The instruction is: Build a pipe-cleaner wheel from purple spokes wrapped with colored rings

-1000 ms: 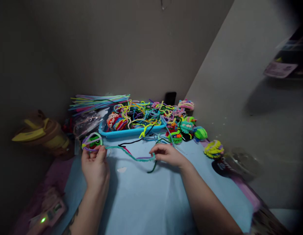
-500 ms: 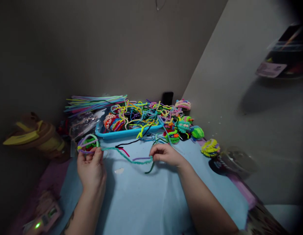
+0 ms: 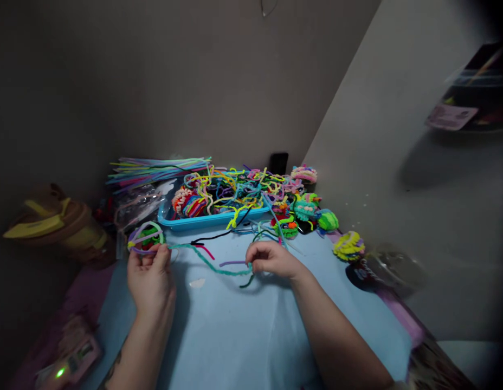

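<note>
My left hand pinches a small round frame of bent pipe cleaners, lilac and pale green with a yellow knot at its left. From that hand a teal pipe cleaner runs in a sagging curve to the right. Its far end sits between the thumb and fingers of my right hand. Close to those fingertips lie a short purple piece and a dark green piece; whether they touch the hand I cannot tell. Behind the frame shows a green and red bundle, partly hidden.
A blue tray heaped with tangled pipe cleaners stands at the back. Straight pipe cleaners lie behind it at left. Finished fuzzy balls, one yellow, line the right. A clear cup stands at the right edge, a pink device lower left.
My right hand has shifted very slightly left and down, with the teal pipe cleaner's end still pinched. My left hand and the round frame have hardly moved.
</note>
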A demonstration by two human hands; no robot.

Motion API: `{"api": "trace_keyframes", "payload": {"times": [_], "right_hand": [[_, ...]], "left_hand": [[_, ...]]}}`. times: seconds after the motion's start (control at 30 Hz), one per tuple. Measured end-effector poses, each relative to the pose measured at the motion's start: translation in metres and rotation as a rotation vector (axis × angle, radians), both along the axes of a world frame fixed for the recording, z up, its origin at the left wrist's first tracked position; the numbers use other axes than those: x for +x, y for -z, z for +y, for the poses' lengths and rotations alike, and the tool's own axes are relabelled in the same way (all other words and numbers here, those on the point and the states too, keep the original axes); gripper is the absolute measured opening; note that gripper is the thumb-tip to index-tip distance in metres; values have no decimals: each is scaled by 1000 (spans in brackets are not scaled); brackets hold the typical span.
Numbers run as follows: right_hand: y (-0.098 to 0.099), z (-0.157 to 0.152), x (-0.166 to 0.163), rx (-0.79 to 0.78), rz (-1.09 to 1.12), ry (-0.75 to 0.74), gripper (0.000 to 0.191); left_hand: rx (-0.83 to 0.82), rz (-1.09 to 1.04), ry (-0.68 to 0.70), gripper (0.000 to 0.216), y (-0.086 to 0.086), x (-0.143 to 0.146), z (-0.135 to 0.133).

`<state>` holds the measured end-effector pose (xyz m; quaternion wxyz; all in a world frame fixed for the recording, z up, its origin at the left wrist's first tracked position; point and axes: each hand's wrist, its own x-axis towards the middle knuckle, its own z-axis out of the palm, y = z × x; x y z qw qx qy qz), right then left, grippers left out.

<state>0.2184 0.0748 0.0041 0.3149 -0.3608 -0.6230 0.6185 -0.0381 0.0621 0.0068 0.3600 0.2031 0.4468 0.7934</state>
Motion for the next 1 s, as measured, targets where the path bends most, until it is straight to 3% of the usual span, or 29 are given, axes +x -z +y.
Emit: {"api": "trace_keyframes", "payload": {"times": [0.23,0.4,0.5,0.63,0.83,0.93,1.0], "right_hand": [[1,-2,-3,55,-44,-16,16],[2,6,9,289,-90,349,18],[4,12,17,525,-356,524,14],[9,14,21,741,-688,598,14],[12,16,26,760,-1006,658,13],[12,17,25,769,-1010,676,11],[11,12,16,890,-878,764,16]], "left_hand": [[-11,15,5,39,2,-1,0],[-11,45,9,40,-2,-4,0],[-7,92,32,41,-4,-3,-2],[-35,130,82,40,-7,0,-5],[-63,184,105,39,-4,4,-6],[-77,215,93,38,-1,10,-7],[-93,222,118,40,0,18,-9]]}}
